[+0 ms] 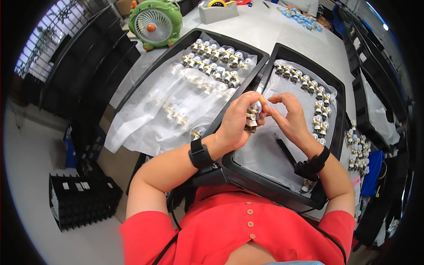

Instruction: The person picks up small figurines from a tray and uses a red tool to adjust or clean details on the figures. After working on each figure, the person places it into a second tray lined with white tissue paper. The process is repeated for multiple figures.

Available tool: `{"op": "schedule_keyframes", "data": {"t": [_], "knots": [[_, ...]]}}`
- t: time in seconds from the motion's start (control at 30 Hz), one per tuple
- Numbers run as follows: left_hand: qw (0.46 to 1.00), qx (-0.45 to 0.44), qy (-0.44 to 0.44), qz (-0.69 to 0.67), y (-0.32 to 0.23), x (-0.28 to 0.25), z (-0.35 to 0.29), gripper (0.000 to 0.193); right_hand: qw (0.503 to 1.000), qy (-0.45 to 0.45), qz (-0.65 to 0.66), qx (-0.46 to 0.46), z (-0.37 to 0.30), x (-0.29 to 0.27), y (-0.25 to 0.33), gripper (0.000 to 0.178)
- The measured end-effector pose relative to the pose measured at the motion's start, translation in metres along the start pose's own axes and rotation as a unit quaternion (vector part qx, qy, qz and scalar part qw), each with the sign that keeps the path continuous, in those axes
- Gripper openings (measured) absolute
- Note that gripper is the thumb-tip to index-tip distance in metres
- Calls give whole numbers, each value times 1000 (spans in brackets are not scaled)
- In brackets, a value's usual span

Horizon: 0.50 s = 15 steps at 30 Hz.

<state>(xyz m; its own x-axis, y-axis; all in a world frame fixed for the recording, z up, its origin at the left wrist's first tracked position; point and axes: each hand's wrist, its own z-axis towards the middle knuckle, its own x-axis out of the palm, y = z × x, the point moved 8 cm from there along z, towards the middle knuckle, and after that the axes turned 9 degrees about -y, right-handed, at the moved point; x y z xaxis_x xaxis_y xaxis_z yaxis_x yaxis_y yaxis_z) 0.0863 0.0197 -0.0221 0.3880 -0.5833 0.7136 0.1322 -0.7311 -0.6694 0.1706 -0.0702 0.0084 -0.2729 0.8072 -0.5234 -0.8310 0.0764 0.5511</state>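
My left hand [233,121] is closed round a small figurine [252,118] with a pale lavender head, white-and-gold clothes and a dark base. The figurine stands roughly upright in the grip, its face side showing. Beside its head is my right hand [292,121], thumb and forefinger curved toward it with their tips slightly apart; I make out nothing between them. Under my hands lies a black tray [340,95] lined with white sheet, with similar figurines [319,108] along its far and right sides. A slim black pen-like tool [286,150] rests in it near my right wrist.
Left of it, another black tray [145,84] holds rows of figurines, partly under a translucent white sheet [145,119]. A green fan [155,24] and grey box [218,13] stand behind. More figurines [360,152] lie right. Across the table, a person [304,5] sits near blue pieces [302,20].
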Motion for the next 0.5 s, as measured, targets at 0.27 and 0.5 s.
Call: {"op": "schedule_keyframes", "data": {"t": [0.27, 0.5], "knots": [[999, -27, 3, -37, 2, -6, 6, 18, 972, 190, 4, 137, -15, 11, -23, 14], [998, -31, 7, -46, 3, -7, 7, 18, 987, 82, 120, 70, -2, -6, 7, 8]]}}
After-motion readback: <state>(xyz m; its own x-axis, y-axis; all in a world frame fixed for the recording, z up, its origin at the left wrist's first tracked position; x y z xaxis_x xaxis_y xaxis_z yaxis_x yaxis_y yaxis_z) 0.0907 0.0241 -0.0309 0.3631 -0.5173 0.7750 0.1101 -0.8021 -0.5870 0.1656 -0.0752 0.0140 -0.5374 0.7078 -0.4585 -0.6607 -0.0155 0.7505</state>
